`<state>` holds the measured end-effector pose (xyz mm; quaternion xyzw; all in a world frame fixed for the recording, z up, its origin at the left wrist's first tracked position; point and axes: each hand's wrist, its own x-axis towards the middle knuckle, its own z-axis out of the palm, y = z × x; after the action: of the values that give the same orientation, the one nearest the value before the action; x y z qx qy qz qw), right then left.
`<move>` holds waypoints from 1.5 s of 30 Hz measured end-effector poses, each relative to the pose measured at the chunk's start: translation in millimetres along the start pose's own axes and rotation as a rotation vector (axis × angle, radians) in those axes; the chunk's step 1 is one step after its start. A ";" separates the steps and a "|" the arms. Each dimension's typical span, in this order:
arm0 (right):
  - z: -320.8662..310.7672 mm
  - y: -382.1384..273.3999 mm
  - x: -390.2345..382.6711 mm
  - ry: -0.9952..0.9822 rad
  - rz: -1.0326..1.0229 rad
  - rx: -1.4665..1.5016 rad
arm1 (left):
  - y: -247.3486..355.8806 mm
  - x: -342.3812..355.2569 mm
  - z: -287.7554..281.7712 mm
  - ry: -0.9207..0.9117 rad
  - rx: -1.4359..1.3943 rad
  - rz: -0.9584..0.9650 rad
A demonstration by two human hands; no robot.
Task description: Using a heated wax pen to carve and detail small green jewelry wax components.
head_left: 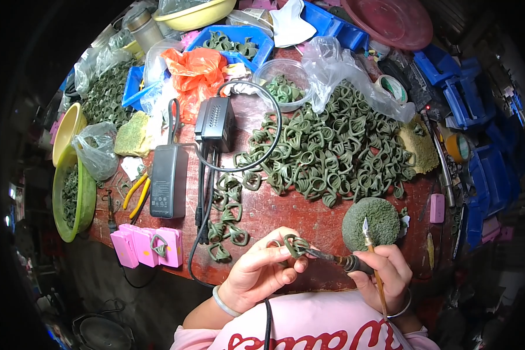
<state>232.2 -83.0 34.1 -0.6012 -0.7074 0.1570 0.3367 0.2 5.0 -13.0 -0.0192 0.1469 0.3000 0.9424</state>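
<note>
Left hand [261, 269] pinches a green ring [298, 245], right hand [391, 274] grips tools [356, 265] at a dim room's [151, 309] red table [300, 219].

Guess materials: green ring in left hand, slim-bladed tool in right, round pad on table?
Green ring: probably wax or resin, mostly matte; uniform dull green, no metallic glint.
Slim-bladed tool: blade looks like polished metal, bright and silvery; handle likely finished wood, judging by its brown tone.
Round pad: foam or something crumbly, matte; grainy green surface leaves it open.
</note>
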 end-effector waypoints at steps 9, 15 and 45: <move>-3.1 0.0 -1.1 0.084 0.037 0.012 | 3.7 3.2 2.3 0.012 0.150 -0.014; -10.2 0.7 -7.1 0.229 0.179 -0.042 | 19.1 34.0 24.3 0.136 0.899 0.080; 4.4 -5.8 24.3 0.086 0.361 0.620 | -3.1 7.9 17.0 0.144 1.337 0.598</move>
<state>223.8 -60.3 41.5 -0.5916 -0.4939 0.3956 0.4996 12.7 9.1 0.9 0.5807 0.3590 0.3884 0.6189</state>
